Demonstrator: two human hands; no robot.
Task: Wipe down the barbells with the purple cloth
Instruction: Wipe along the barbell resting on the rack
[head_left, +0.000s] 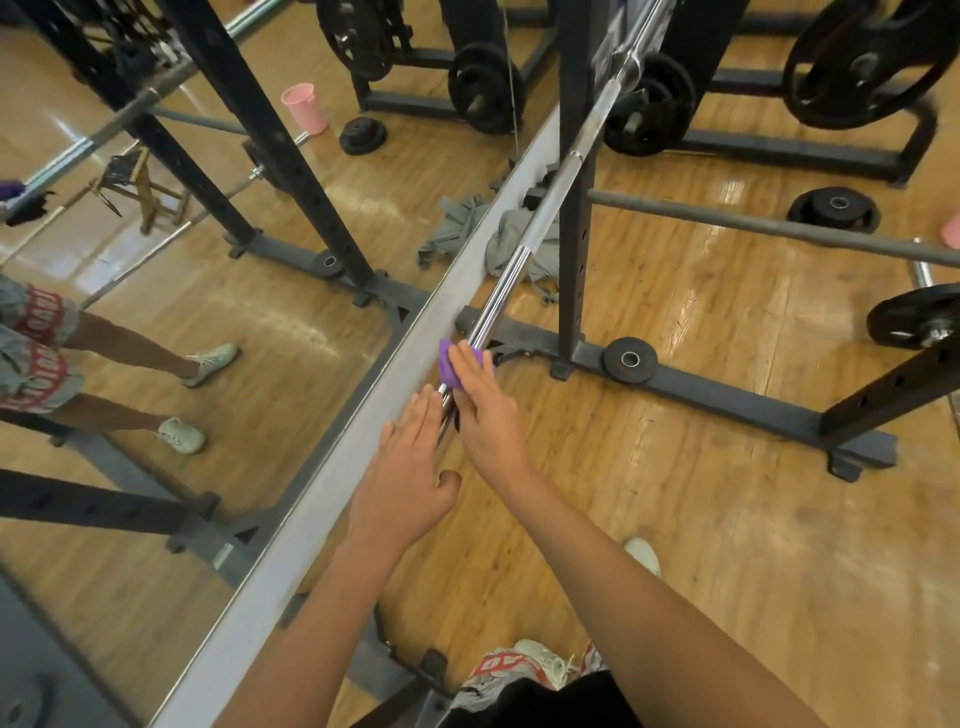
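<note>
Wooden gym floor (727, 519) lies below the barbell (506, 275), centre frame, where the right hand (483, 410) presses the purple cloth (447, 364) with straight fingers (467, 366); the left hand (410, 467) lies flat alongside, fingers together.

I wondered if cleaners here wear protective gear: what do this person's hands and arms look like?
Both are bare. There are no gloves on the left hand or the right hand, no sleeves in view, and no watch, bracelet or rings that I can see.

Right hand (485, 410) flat on purple cloth (447, 366) over chrome barbell (506, 275).
</note>
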